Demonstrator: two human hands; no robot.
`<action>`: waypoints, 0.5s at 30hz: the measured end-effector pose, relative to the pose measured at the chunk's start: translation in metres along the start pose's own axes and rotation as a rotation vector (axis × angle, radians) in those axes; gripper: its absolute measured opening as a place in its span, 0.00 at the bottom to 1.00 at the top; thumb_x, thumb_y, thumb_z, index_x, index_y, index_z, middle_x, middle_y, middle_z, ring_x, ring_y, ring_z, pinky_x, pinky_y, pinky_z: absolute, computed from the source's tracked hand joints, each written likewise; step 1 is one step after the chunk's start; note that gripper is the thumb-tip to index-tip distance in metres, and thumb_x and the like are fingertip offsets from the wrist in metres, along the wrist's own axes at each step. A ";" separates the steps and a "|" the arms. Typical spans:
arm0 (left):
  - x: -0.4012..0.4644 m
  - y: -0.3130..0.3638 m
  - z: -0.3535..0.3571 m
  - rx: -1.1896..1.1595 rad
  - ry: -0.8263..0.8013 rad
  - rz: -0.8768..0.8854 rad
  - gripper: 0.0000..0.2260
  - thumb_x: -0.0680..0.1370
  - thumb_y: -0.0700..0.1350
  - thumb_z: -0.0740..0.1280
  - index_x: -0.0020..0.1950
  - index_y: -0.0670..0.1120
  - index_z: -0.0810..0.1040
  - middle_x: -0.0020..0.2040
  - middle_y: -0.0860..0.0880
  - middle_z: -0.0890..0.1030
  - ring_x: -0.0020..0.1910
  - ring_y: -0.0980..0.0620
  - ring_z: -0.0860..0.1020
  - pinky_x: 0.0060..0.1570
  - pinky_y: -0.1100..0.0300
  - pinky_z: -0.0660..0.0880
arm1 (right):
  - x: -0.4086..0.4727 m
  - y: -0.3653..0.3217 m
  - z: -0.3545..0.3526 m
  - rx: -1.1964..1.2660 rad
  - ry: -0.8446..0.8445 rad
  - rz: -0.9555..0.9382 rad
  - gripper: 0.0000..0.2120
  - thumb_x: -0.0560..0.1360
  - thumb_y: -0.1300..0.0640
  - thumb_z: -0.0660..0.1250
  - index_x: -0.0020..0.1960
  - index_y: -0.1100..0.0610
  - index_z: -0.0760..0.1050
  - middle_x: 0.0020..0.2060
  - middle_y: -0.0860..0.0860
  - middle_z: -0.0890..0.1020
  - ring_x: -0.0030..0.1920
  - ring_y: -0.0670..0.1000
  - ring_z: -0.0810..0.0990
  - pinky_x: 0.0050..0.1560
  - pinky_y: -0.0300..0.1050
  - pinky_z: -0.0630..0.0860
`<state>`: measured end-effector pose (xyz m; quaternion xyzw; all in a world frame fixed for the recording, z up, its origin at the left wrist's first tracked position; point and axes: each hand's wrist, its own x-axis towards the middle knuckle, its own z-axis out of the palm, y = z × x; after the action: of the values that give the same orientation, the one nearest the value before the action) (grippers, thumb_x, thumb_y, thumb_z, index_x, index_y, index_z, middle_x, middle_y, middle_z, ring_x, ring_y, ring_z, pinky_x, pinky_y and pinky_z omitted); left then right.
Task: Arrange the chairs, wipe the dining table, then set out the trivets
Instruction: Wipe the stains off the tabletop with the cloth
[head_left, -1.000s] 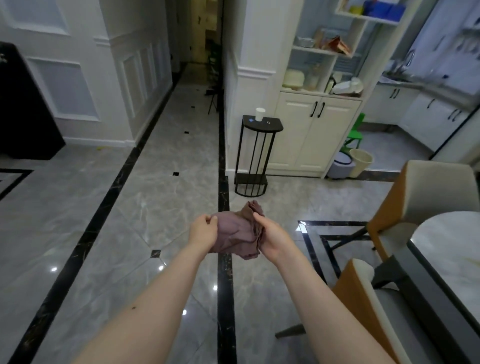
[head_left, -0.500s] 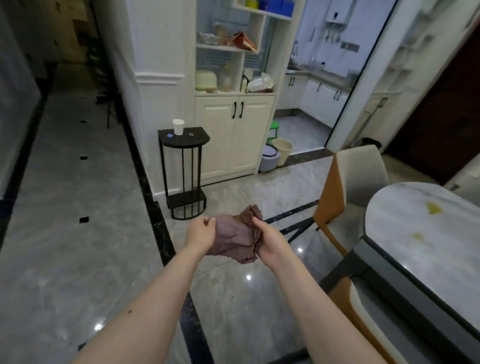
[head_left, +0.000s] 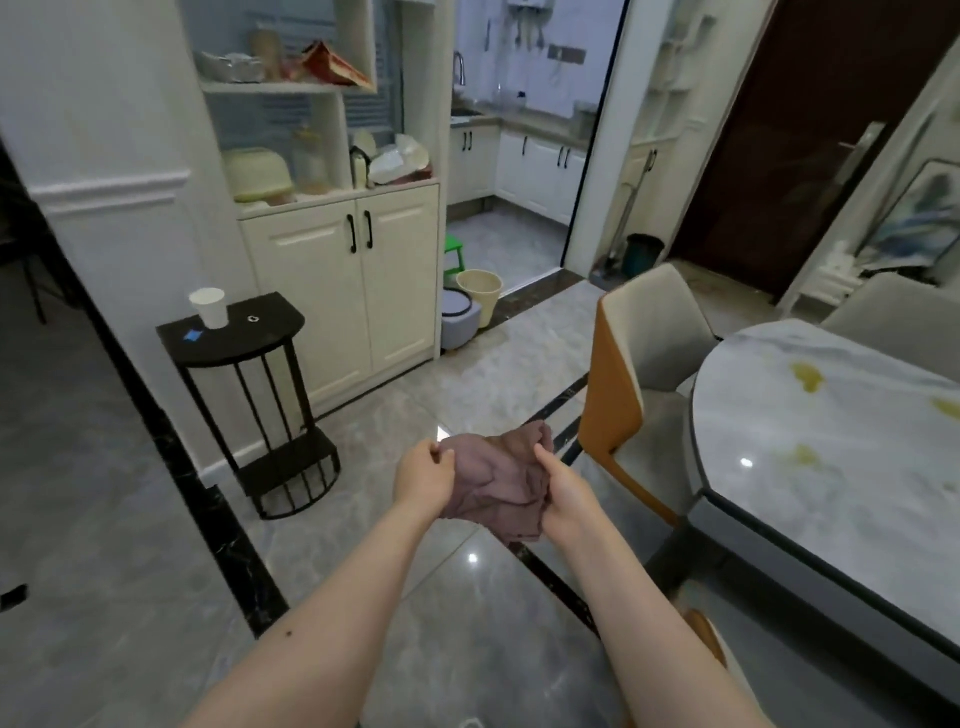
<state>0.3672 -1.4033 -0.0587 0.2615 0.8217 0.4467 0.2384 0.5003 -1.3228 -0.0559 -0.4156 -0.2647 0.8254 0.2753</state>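
A crumpled mauve cloth (head_left: 498, 480) hangs in front of me above the floor, held between both hands. My left hand (head_left: 422, 478) pinches its left edge and my right hand (head_left: 565, 499) grips its right side. To the right stands the marble dining table (head_left: 831, 467) with yellow stains (head_left: 806, 375) on its top. An orange-backed chair (head_left: 644, 374) is tucked at the table's near left end, a grey chair (head_left: 893, 317) stands behind the table, and part of a third chair (head_left: 704, 631) shows under my right forearm. No trivets are in view.
A black half-round side table (head_left: 234, 332) with a white paper cup (head_left: 209, 307) stands by the white cabinet (head_left: 343, 280). A beige bin (head_left: 479, 296) and a grey stool (head_left: 458, 317) sit near the kitchen doorway. Glossy tiled floor lies between me and them.
My view has swung right, bringing the dining table and chairs further into sight. Both hands keep holding the cloth in front of me, working its folds slightly.
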 end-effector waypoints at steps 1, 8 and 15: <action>0.016 0.008 0.005 0.017 -0.005 0.005 0.09 0.79 0.42 0.63 0.52 0.37 0.78 0.51 0.39 0.80 0.52 0.41 0.78 0.46 0.58 0.69 | 0.015 -0.010 0.001 0.014 0.018 -0.002 0.20 0.80 0.52 0.61 0.70 0.57 0.71 0.61 0.61 0.78 0.60 0.59 0.79 0.60 0.53 0.75; 0.109 0.083 0.070 0.078 -0.076 0.090 0.06 0.79 0.41 0.63 0.43 0.41 0.74 0.43 0.41 0.78 0.47 0.42 0.77 0.41 0.60 0.65 | 0.081 -0.101 -0.007 0.097 0.033 -0.086 0.19 0.83 0.54 0.56 0.72 0.57 0.66 0.65 0.62 0.74 0.60 0.57 0.77 0.49 0.48 0.78; 0.140 0.147 0.171 0.125 -0.261 0.219 0.11 0.79 0.42 0.63 0.57 0.37 0.78 0.54 0.41 0.79 0.55 0.42 0.77 0.48 0.60 0.68 | 0.106 -0.169 -0.081 0.228 0.224 -0.217 0.18 0.82 0.55 0.57 0.68 0.63 0.71 0.61 0.62 0.78 0.58 0.58 0.79 0.58 0.51 0.76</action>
<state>0.4015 -1.1409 -0.0374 0.4193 0.7767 0.3802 0.2763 0.5536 -1.1149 -0.0427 -0.4401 -0.1806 0.7642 0.4356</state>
